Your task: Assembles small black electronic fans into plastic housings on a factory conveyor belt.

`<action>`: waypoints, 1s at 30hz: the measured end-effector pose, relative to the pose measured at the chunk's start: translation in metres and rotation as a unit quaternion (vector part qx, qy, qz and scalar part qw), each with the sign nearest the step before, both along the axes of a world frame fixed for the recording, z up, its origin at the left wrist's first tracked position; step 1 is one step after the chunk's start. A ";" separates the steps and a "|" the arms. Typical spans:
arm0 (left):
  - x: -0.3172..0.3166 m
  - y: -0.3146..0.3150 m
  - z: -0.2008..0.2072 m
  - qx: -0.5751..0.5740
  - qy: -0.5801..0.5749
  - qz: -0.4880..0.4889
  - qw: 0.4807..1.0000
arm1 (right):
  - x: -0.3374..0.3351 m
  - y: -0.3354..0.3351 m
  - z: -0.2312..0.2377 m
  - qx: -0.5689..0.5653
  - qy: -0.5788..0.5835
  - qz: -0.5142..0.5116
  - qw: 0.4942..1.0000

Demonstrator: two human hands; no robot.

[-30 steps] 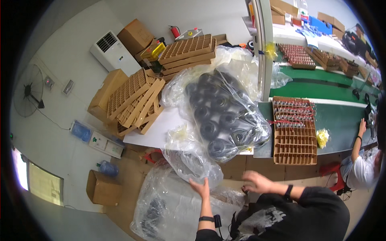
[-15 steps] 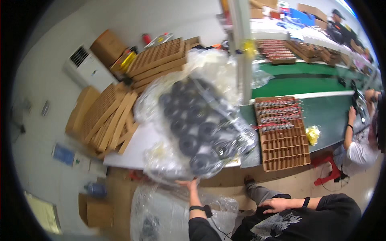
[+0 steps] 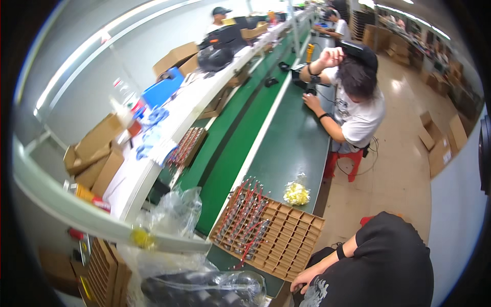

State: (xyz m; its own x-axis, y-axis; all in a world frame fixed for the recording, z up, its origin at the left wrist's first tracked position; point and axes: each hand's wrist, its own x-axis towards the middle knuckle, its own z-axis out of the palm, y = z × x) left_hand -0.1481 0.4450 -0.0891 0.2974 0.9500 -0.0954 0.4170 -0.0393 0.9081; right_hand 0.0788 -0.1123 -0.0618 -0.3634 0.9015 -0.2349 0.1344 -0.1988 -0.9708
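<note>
The right hand (image 3: pixel 306 279) is near a divided cardboard tray (image 3: pixel 295 231); I cannot tell its grip, and the left is out of view. The tray, part-filled with red-wired parts (image 3: pixel 240 217), lies on the dark green surface (image 3: pixel 299 153). Beyond, a white-shirted co-worker (image 3: pixel 362 120) sits near an open carton (image 3: pixel 441 146).

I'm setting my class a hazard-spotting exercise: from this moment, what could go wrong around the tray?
1. The tray seems to jut past the edge of the table, so a bump from the right hand, close to its near corner, might shift or tip it.
2. Some red wires stick out beyond the tray's side; they might snag and drag parts out.
</note>
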 end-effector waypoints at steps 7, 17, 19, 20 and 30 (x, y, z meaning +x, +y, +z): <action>0.114 0.056 0.048 0.076 -0.026 -0.106 0.991 | -0.002 0.019 0.011 -0.006 0.047 -0.013 0.999; -0.141 0.151 0.156 0.241 -0.002 0.013 0.970 | -0.042 0.036 0.022 0.010 -0.034 -0.083 0.996; -0.260 0.156 0.182 0.285 0.017 0.082 0.955 | -0.051 0.033 0.036 -0.007 -0.061 -0.070 0.996; -0.315 0.159 0.194 0.307 0.025 0.115 0.944 | -0.054 0.035 0.041 -0.008 -0.070 -0.061 0.996; -0.366 0.133 -0.023 0.097 -0.118 0.147 0.977 | -0.076 0.065 0.090 -0.092 -0.139 -0.046 0.985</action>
State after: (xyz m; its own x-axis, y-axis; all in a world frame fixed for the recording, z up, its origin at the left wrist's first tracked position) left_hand -0.5138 0.5779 -0.1117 0.0013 0.9912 0.1326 0.2165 -0.1297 0.9676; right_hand 0.0026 -0.0475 0.0282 -0.1809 0.8603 -0.4766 0.3634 -0.3918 -0.8452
